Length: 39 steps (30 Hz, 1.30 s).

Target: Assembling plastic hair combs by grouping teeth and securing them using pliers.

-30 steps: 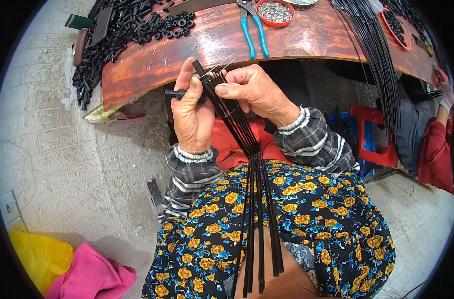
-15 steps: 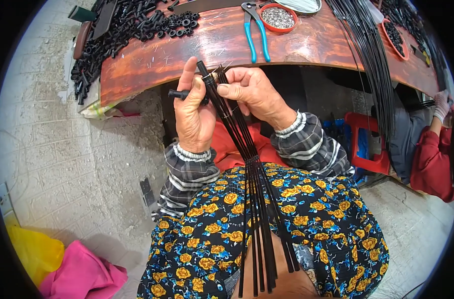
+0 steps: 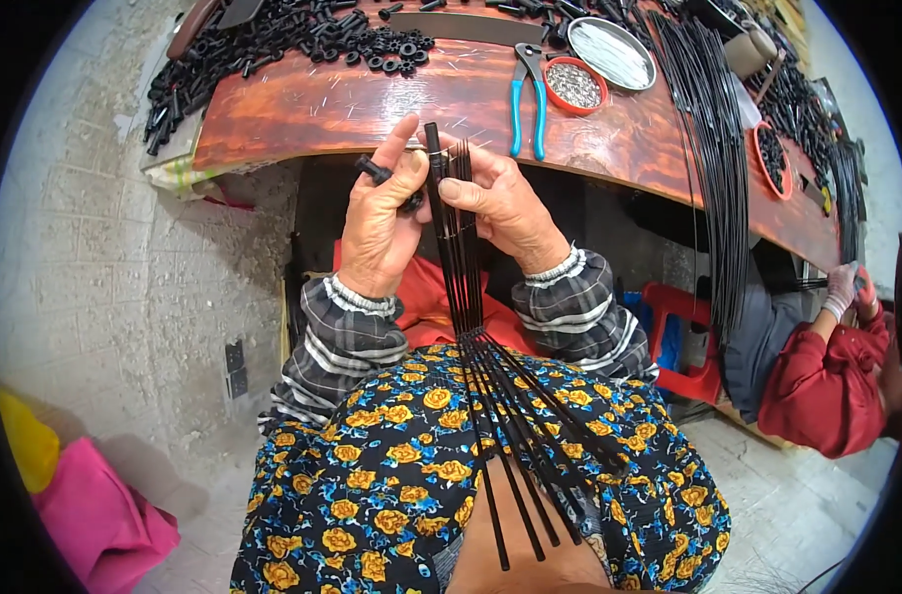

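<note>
A bundle of thin black umbrella ribs (image 3: 458, 282) stands between my hands and fans out over my flowered apron. My left hand (image 3: 380, 223) pinches a thicker black tube (image 3: 433, 148) at the top of the bundle between thumb and fingers. A dark plastic fitting (image 3: 374, 170) is tucked through the same hand's curled fingers, its end sticking out to the left. On the other side, my right hand (image 3: 505, 203) is closed on the upper ends of the ribs, thumb in front and fingers behind. Fine wire glints near the tops.
On the wooden table (image 3: 362, 114) lie teal-handled pliers (image 3: 527, 104), a red bowl of small metal pieces (image 3: 575, 87), a dish of white strips (image 3: 611, 54) and piled black fittings (image 3: 322, 45). More black ribs (image 3: 718, 178) hang over its edge. At right sits a person in red (image 3: 832, 381).
The bundle, tilted before, now stands more upright between my hands. Both hands keep their hold, and the right thumb has slid along the ribs. My view has shifted to the right.
</note>
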Available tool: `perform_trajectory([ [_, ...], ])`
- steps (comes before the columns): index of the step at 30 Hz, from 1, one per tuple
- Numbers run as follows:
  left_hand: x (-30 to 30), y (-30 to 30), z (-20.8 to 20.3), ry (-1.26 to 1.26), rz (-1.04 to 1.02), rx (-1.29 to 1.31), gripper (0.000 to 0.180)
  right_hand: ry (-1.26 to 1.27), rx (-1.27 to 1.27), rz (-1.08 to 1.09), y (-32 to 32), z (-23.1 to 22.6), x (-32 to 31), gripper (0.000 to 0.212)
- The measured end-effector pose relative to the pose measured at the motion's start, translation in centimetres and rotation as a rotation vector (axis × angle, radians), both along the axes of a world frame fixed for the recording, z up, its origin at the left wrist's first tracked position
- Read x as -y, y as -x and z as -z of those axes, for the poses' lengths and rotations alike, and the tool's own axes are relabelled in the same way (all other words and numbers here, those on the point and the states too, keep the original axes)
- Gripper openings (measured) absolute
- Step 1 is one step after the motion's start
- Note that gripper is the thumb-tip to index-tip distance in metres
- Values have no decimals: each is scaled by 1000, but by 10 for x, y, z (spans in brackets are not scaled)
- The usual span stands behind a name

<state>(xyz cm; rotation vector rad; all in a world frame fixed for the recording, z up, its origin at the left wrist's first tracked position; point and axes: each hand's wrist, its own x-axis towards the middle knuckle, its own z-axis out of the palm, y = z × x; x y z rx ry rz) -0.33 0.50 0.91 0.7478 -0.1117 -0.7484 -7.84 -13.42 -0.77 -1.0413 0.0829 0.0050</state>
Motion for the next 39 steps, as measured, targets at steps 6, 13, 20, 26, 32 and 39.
perform_trajectory([
  [6,-4,-6,11,62,102,32,57,-23,49,48,-4,7,-5,46],
  [13,-3,-9,11,62,149,40,57,-96,68,81,-5,15,0,46],
  [20,-27,-38,-17,-140,112,52,42,-149,-3,89,6,2,2,37],
  [26,-1,-66,-35,-43,197,184,31,-72,-30,51,12,7,3,30],
  [32,26,-71,-34,43,319,195,29,-110,-21,53,6,-2,-2,24],
  [39,34,-70,-34,13,335,216,26,-33,-33,70,7,-2,1,20],
])
